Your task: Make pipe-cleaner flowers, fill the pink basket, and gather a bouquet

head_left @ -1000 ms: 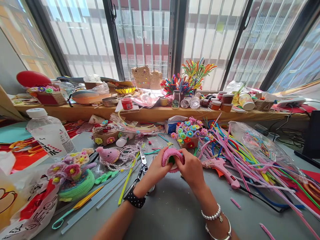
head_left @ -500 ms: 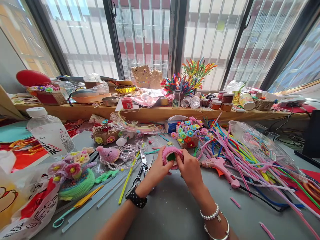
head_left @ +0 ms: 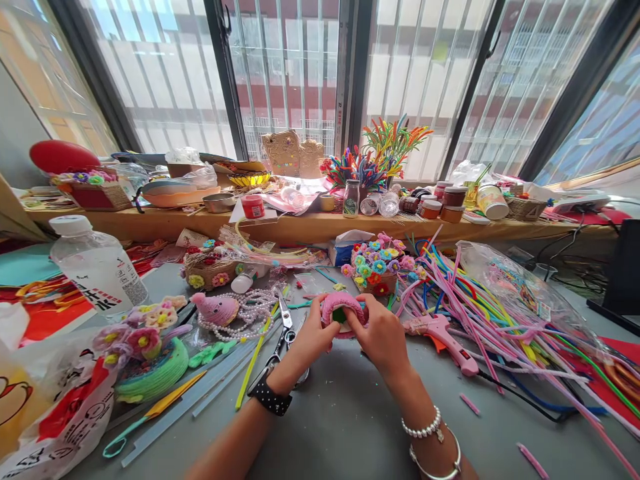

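Note:
Both of my hands hold a small pink fuzzy craft piece (head_left: 342,305) with a green centre, just above the grey table (head_left: 340,427). My left hand (head_left: 311,338) grips its left side, thumb on top. On the right side my right hand (head_left: 381,340) pinches it with fingers curled over the rim. A black watch sits on my left wrist, bead bracelets on my right. Scissors (head_left: 286,330) lie just left of my left hand. A pink glue gun (head_left: 443,335) lies to the right of my right hand.
A heap of coloured pipe cleaners (head_left: 490,313) fills the right side. A flower basket (head_left: 377,267) stands behind the hands. At left are a water bottle (head_left: 95,267), a pink knitted figure (head_left: 216,309), pearl beads and a green coil with flowers (head_left: 150,363). A cluttered wooden shelf (head_left: 300,227) runs under the window.
My hands and the pink piece shifted slightly away from me and lower; my fingers regripped its rim. Nothing else on the table moved.

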`<state>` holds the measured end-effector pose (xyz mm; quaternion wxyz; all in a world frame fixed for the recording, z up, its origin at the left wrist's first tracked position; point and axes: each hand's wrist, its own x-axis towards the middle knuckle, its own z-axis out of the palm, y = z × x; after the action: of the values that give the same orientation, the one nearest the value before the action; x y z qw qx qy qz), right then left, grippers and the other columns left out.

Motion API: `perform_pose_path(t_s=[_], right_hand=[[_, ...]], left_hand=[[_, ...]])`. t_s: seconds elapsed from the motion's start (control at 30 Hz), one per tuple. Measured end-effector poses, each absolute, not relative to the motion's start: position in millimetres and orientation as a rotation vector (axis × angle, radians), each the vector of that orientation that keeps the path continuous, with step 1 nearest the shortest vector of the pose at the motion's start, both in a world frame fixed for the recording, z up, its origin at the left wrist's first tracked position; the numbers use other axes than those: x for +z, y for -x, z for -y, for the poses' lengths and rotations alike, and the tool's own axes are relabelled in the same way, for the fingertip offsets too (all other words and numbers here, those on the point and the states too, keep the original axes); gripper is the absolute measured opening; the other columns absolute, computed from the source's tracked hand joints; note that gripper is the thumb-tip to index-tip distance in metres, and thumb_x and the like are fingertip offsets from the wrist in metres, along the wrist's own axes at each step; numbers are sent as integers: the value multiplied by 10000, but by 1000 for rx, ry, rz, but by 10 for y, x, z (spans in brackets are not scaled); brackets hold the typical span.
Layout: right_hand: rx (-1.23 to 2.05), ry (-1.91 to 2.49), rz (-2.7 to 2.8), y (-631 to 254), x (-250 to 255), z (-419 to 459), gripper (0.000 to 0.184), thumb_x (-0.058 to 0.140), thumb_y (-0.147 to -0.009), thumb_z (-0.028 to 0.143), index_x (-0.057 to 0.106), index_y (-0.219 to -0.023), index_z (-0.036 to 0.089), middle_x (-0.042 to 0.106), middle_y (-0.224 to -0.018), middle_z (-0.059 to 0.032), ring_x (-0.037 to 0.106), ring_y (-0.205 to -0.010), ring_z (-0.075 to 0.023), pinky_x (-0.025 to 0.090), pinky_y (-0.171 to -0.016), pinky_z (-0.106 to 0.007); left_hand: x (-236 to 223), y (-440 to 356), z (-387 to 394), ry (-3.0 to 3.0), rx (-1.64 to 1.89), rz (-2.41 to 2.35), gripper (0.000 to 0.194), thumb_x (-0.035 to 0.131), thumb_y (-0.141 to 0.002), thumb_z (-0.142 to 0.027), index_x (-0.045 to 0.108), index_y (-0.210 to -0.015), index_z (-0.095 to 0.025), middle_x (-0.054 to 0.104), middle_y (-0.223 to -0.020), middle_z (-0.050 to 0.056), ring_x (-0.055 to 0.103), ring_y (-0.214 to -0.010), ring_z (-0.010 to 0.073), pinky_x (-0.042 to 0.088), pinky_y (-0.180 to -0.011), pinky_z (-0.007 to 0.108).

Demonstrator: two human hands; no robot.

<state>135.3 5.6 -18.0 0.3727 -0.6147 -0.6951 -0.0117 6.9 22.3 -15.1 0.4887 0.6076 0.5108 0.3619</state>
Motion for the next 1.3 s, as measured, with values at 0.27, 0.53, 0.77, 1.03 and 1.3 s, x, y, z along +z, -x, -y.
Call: perform_pose_path(t_s=[0.27, 0.53, 0.77, 1.03, 1.3], right_hand=[[-20, 1518, 1756, -1370, -160, -48, 196, 400, -813, 318, 537, -833, 179, 624, -726, -16, 574, -649, -163, 348, -549, -232], [-24, 1537, 1715, -1345, -206, -50, 181, 418, -803, 297, 540, -791, 164, 616, -651, -5, 559, -570, -138, 335, -516, -220], [-45, 1527, 1751, -1342, -177, -44, 215, 435, -783, 326, 549, -874, 168, 583, -738, -31, 555, -666, -158, 377, -571, -237], [6, 1354, 1713, -1346, -145, -55, 195, 429, -788, 238, 543, -923, 155, 517, -836, -51, 534, -757, -154, 424, -646, -246], [2, 1297, 1692, -1339, -171, -62, 166, 438, -767, 187, 523, -908, 165, 525, -886, -64, 530, -801, -173, 436, -677, -280]], left_hand=[[-158, -43, -249, -1506, 919, -1128, 446, 416, -718, -248, 350, -1153, -172, 489, -763, -10, 406, -377, 28, 369, -348, 173], [-123, -61, -221, -1531, 881, -1198, 536, 497, -659, -240, 333, -1167, -188, 510, -839, 28, 463, -505, 77, 367, -341, 159], [-89, -77, -181, -1414, 829, -1133, 496, 409, -642, -150, 299, -1121, -213, 449, -822, 18, 489, -618, 113, 435, -351, 169], [-164, -43, -232, -1591, 991, -1116, 456, 435, -690, -207, 324, -1132, -221, 479, -819, -4, 442, -413, 38, 380, -296, 154], [-181, -27, -237, -1604, 952, -1135, 429, 443, -708, -222, 364, -1129, -202, 510, -815, -1, 414, -346, 20, 374, -295, 165]])
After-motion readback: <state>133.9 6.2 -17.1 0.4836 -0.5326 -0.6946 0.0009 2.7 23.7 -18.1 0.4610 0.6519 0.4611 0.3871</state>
